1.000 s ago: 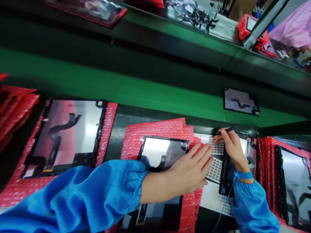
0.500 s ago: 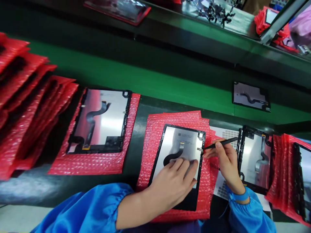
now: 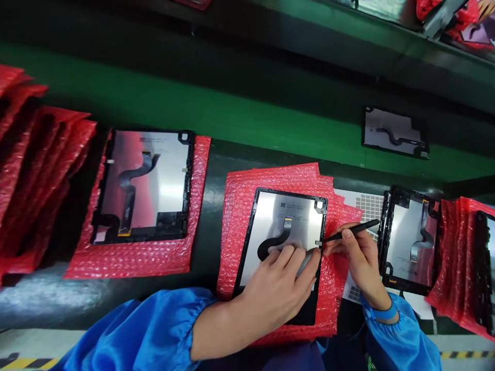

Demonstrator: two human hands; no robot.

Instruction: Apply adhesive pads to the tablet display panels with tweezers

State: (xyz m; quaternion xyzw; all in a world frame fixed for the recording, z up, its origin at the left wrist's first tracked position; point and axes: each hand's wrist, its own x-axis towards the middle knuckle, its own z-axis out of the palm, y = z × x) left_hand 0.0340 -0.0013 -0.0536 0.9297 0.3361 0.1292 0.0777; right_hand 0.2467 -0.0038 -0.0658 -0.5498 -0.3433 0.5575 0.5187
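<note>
A tablet screen panel [image 3: 288, 226] lies back-up on a stack of red bubble-wrap bags [image 3: 240, 206] in front of me, with a black flex cable curling across its silver back. My left hand [image 3: 280, 288] rests flat on the panel's lower half, fingers spread and pressing it down. My right hand [image 3: 356, 257] is closed in a pinch on black tweezers [image 3: 350, 231]. Their tip touches a small part at the panel's right edge. Both arms wear blue sleeves, and a blue wrist strap sits on the right wrist.
Another panel [image 3: 145, 185] lies on red bubble wrap to the left, beside a pile of red bags [image 3: 34, 170]. To the right are a sheet of small stickers [image 3: 367, 206], a framed panel [image 3: 410, 239] and more red bags. One panel [image 3: 394, 133] sits on the green conveyor belt [image 3: 232, 118].
My left hand came off the sticker sheet and settled on the centre panel. My right hand brought the tweezers left to the panel's right edge. The view shifted left and down.
</note>
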